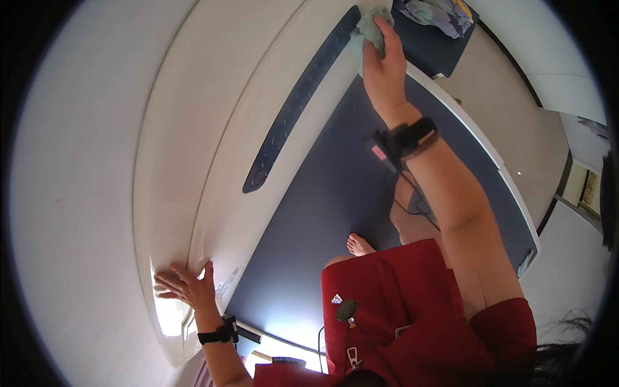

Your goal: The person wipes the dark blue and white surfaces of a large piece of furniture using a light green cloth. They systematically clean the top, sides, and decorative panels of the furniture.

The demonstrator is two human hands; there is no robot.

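My right hand (386,72) grips a crumpled pale green cloth (371,31) at the top, against the end of a dark inset strip (302,99) in a cream padded headboard (227,63). At the lower left my left hand (188,288) rests on the headboard's glossy surface, fingers spread, holding nothing. Both wrists wear black straps with small devices. A dark blue flat surface (309,203) lies below, with a bare foot (359,244) on it.
A white wall runs along the left. At the top right, a patterned cloth (437,14) lies on a dark blue-topped stand (435,53). A white raised edge (488,145) borders the blue surface. Thin cables hang near my right forearm and lap.
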